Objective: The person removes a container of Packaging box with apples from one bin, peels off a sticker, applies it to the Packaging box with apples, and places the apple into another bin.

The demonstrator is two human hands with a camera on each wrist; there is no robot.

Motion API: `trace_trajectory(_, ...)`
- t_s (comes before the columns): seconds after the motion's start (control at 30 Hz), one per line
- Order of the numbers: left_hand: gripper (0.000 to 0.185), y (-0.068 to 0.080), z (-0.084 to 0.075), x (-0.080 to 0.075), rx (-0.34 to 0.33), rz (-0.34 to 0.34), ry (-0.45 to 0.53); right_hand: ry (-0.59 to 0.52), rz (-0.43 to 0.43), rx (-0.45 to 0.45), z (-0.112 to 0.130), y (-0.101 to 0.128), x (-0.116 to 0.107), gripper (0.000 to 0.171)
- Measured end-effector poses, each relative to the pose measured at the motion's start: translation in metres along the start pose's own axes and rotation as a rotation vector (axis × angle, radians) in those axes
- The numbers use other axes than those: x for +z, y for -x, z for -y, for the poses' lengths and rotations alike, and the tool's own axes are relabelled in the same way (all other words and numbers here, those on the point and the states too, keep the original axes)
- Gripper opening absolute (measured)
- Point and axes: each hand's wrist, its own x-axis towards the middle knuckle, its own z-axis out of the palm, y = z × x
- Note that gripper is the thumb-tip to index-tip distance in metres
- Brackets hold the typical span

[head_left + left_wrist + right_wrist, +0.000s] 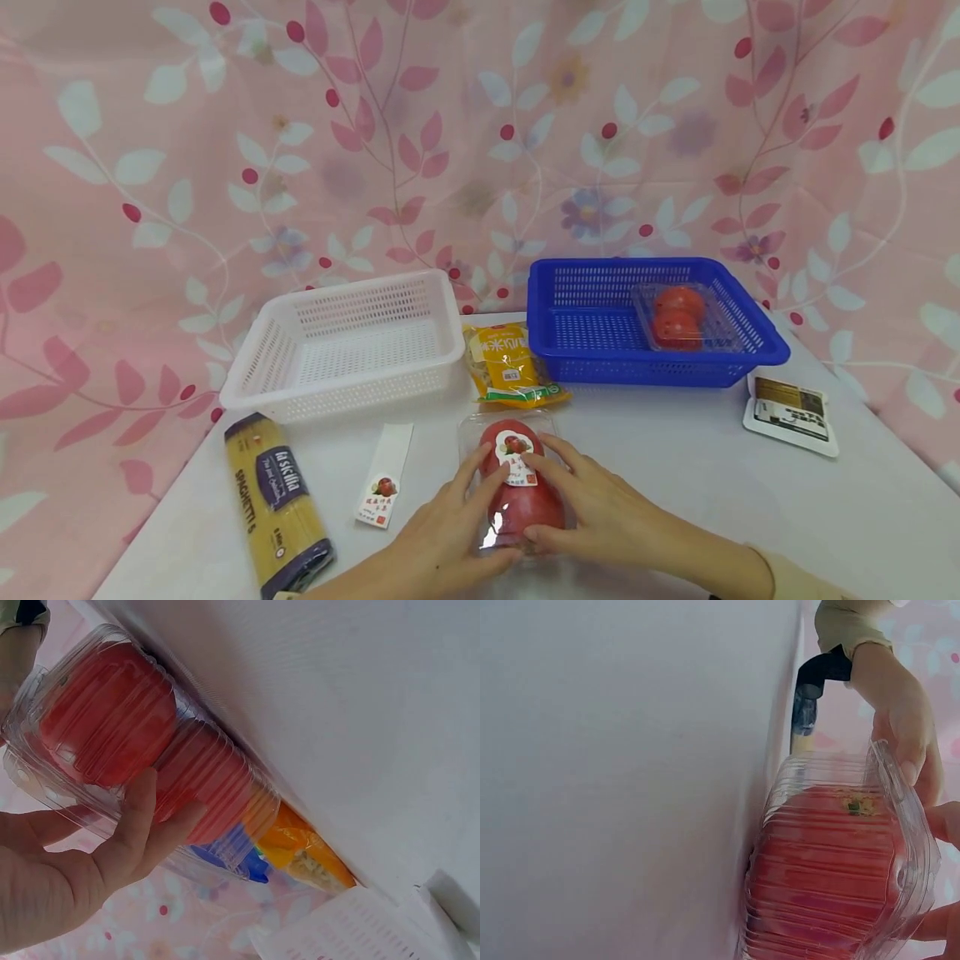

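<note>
Tomato pack (517,483): clear clamshell w/ 2 red tomatoes, sticker on top; lies on white table (675,467), near front edge, long axis running 12–6.
L hand (442,533): at pack's 9 o'clock side, fingers curled round its edge, thumb (139,817) pressed on the ribbed plastic in L wrist view. Has hold of pack.
R hand (600,508): at pack's 3 o'clock side, fingers laid over the top by the sticker, thumb at near end. Grips pack too; R wrist view shows fingertips (911,761) on the lid rim.
Yellow bag (510,367): just beyond pack at 12, between the 2 baskets.
White basket (345,354): at 11 from pack, well apart.
Blue basket (652,325): at 1 from pack; holds 2nd pack (678,317) of tomatoes, toward its R end.
Label strip (385,475): flat on table at pack's 9, near L hand, not touching.
Spaghetti (277,508): at 9, beyond the strip, by table's L edge.
Card (792,412): at 2 from pack, just in front of blue basket's R corner.
</note>
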Motion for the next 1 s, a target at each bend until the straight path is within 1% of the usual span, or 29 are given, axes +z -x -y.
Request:
trace_trajectory(0.23, 0.080, 0.001, 0.002, -0.007, 0.022, -0.109, -0.005, 0.041, -0.089, -0.079, 0.003, -0.007, -0.004, 0.064)
trace_trajectory(0.43, 0.078, 0.001, 0.007, -0.017, 0.049, -0.175, 0.053, 0.009, -0.094, -0.124, 0.006, -0.017, -0.013, 0.058)
trace_trajectory(0.5, 0.077, 0.001, 0.009, -0.022, 0.062, -0.213, 0.057, -0.007, -0.105, -0.140, 0.008, -0.021, -0.015, 0.057)
trace_trajectory(0.63, 0.075, 0.000, 0.013, -0.034, 0.078, -0.318, 0.026, -0.021, -0.131, -0.170, 0.015, -0.033, -0.021, 0.055)
trace_trajectory(0.8, 0.072, -0.001, 0.019, -0.053, 0.101, -0.432, -0.053, -0.040, -0.113, -0.181, 0.024, -0.051, -0.037, 0.054)
trace_trajectory(0.9, 0.071, -0.005, 0.022, -0.065, 0.115, -0.468, -0.070, -0.050, -0.097, -0.184, 0.028, -0.063, -0.047, 0.053)
trace_trajectory(1.0, 0.070, -0.008, 0.027, -0.077, 0.107, -0.475, -0.046, -0.057, -0.077, -0.187, 0.031, -0.077, -0.055, 0.053)
